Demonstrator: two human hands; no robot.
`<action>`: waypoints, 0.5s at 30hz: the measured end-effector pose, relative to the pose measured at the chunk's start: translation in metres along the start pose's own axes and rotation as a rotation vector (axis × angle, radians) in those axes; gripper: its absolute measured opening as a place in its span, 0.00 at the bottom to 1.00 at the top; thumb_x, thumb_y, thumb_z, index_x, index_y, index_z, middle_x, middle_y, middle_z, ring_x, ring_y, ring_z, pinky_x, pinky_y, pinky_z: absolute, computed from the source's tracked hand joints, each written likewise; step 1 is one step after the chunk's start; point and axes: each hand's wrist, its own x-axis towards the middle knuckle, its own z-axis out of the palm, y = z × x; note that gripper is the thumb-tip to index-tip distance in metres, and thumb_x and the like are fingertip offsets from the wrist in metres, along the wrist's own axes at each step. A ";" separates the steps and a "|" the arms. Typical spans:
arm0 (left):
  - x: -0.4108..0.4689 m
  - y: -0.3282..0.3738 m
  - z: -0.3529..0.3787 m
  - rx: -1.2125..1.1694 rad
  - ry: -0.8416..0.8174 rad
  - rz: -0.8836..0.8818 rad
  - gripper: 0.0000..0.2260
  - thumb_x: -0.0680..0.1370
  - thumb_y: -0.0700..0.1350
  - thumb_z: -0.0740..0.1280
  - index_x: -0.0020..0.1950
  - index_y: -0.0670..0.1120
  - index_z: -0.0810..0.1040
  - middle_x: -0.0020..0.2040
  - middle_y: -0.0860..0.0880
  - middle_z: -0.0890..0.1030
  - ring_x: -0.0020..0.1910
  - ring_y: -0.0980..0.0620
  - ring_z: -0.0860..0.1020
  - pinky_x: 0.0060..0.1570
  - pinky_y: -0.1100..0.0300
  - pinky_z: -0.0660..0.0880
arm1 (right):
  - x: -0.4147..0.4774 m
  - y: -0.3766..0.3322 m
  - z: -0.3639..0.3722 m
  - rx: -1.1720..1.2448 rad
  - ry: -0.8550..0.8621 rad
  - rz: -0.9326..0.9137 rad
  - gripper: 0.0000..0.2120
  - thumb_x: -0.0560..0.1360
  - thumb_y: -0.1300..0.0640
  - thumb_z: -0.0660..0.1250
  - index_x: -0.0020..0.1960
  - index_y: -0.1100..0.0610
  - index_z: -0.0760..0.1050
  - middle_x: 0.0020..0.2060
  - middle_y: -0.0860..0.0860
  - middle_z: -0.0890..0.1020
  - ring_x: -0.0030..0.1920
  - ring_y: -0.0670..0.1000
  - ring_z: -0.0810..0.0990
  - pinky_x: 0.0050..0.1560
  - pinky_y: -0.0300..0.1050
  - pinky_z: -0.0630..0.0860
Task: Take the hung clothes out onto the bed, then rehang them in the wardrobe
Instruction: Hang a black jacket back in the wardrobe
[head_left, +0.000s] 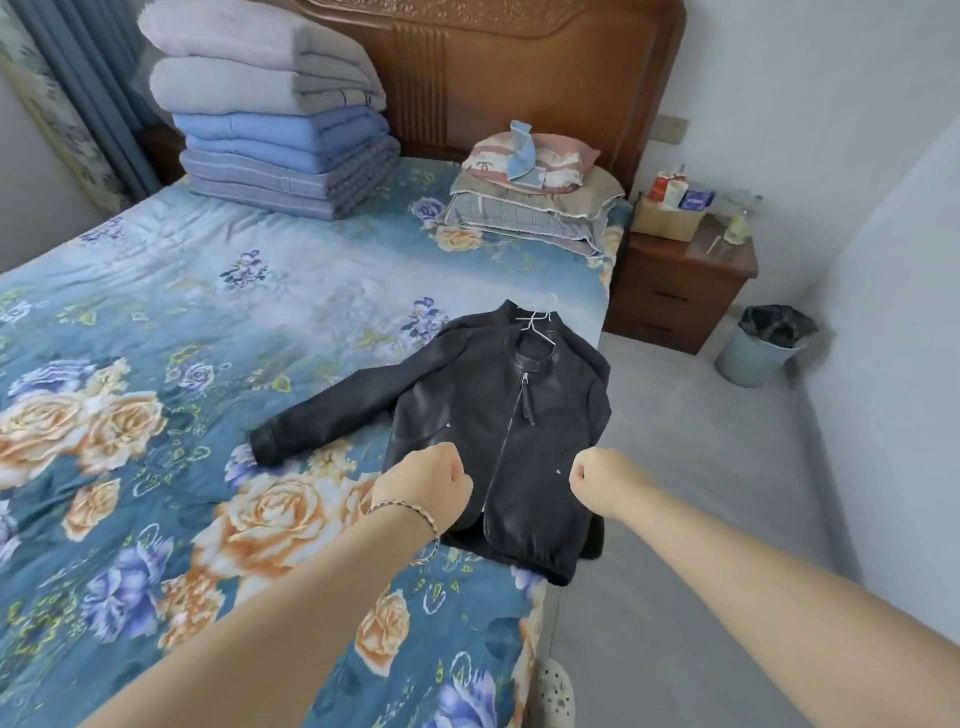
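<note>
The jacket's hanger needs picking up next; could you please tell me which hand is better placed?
Probably the right hand: both fists hover over the lower half of the jacket, but the hook of the hanger lies nearer it than the left hand.

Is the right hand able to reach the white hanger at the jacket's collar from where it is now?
Probably yes. The right hand is over the lower part of the jacket, fingers curled and holding nothing, and the hanger lies uncovered at the collar beyond it. Nothing stands between them.
</note>
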 end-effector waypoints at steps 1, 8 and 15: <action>0.022 0.015 0.001 -0.012 0.013 -0.033 0.13 0.76 0.39 0.54 0.32 0.49 0.61 0.30 0.51 0.67 0.29 0.51 0.66 0.32 0.60 0.63 | 0.026 0.008 -0.011 -0.012 -0.007 0.000 0.13 0.74 0.64 0.53 0.32 0.54 0.62 0.34 0.51 0.72 0.39 0.56 0.72 0.30 0.42 0.64; 0.151 0.083 -0.003 -0.059 0.047 -0.177 0.11 0.76 0.41 0.56 0.34 0.49 0.63 0.32 0.53 0.69 0.34 0.49 0.68 0.38 0.60 0.65 | 0.168 0.050 -0.059 0.027 -0.051 0.032 0.13 0.73 0.65 0.54 0.31 0.55 0.60 0.30 0.50 0.67 0.38 0.55 0.68 0.27 0.41 0.60; 0.219 0.083 0.009 -0.025 0.021 -0.166 0.08 0.75 0.42 0.56 0.36 0.52 0.64 0.33 0.54 0.71 0.35 0.51 0.68 0.36 0.61 0.66 | 0.240 0.073 -0.069 0.058 -0.081 0.117 0.15 0.70 0.67 0.54 0.29 0.53 0.55 0.27 0.50 0.62 0.37 0.53 0.63 0.26 0.42 0.53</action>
